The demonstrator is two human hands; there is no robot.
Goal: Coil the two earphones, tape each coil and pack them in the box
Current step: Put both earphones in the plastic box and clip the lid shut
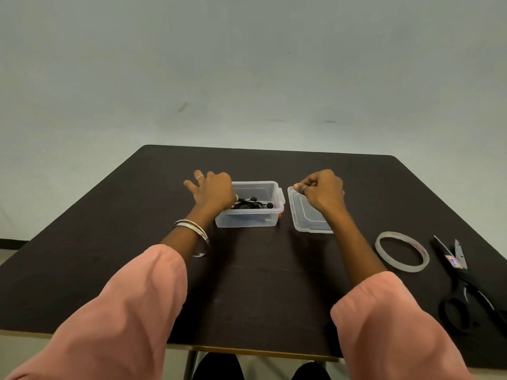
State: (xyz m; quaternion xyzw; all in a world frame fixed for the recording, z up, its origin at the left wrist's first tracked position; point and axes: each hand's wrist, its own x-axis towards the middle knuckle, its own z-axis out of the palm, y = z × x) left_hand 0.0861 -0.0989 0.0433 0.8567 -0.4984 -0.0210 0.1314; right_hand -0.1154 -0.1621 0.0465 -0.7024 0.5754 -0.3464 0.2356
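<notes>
Earphones [251,204] already in box [248,219]. Left hand [212,192], fingers spread, steadying its left wall; right hand [322,192] pinching lid [307,219] beside it. Lift, align corners, then press down evenly.

Surface: dark tabletop [260,283] | On it: clear box [251,215], lid [304,215] beside it, tape roll [402,251], black scissors [463,283] at right.
</notes>
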